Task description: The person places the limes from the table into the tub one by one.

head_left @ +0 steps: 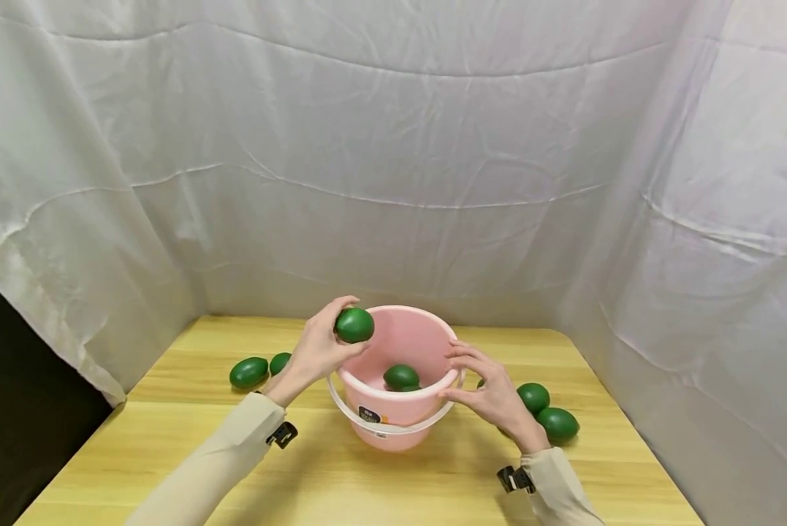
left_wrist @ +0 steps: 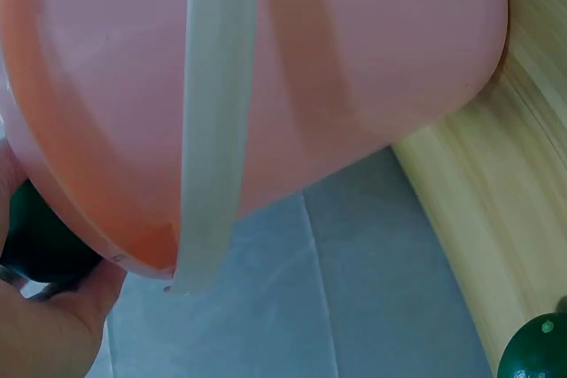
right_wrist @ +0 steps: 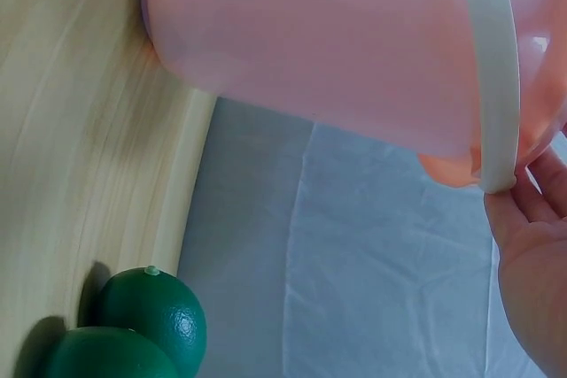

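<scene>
A pink bucket (head_left: 393, 409) with a white handle (head_left: 402, 429) stands upright on the table. Inside it a green lime (head_left: 401, 377) is visible, with part of another below it. My left hand (head_left: 319, 343) grips a lime (head_left: 355, 325) between thumb and fingers, just over the bucket's left rim. In the left wrist view that lime (left_wrist: 44, 241) is partly behind the rim. At the bucket's right side, my right hand (head_left: 488, 391) holds the rim, fingers curved along it and thumb toward the front. The right wrist view shows this hand (right_wrist: 536, 245) beside the handle's end.
Left of the bucket lie two limes, one whole (head_left: 248, 372) and one partly behind the left hand (head_left: 279, 363). More limes (head_left: 557, 424) lie to the right, some partly covered by the right hand. Pale cloth (head_left: 393, 146) hangs around the wooden table (head_left: 340, 489).
</scene>
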### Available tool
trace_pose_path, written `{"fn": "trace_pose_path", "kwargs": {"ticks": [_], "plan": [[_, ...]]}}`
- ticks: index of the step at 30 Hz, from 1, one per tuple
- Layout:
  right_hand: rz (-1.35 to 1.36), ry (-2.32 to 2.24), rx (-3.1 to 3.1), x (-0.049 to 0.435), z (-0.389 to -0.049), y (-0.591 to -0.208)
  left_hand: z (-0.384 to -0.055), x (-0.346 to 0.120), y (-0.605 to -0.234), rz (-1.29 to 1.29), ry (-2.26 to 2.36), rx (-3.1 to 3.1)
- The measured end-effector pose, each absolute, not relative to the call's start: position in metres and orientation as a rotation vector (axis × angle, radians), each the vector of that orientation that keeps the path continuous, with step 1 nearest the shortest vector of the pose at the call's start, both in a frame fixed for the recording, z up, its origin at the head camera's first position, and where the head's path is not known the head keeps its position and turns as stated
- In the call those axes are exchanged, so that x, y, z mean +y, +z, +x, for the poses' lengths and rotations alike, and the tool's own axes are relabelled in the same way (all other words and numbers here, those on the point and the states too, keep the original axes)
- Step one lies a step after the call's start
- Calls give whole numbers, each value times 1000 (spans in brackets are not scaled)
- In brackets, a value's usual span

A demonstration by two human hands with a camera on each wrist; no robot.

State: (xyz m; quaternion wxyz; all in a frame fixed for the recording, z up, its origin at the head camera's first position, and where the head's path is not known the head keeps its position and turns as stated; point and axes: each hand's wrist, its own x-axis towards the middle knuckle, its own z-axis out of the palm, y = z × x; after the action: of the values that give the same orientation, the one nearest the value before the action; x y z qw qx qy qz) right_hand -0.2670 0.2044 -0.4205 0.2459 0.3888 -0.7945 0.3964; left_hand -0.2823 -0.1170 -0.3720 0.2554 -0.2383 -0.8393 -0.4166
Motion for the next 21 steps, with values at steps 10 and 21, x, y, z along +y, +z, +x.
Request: {"fn": "trace_pose_path", "kwargs": {"ticks": [10,21], "plan": [[1002,1077,-2195,198,-258,-414,-281,-117,-377,-634,-1077,-2281],[1015,1086,-2200,191,-237,-390,-284,-117,-381,-653,-1051,-2310]]}}
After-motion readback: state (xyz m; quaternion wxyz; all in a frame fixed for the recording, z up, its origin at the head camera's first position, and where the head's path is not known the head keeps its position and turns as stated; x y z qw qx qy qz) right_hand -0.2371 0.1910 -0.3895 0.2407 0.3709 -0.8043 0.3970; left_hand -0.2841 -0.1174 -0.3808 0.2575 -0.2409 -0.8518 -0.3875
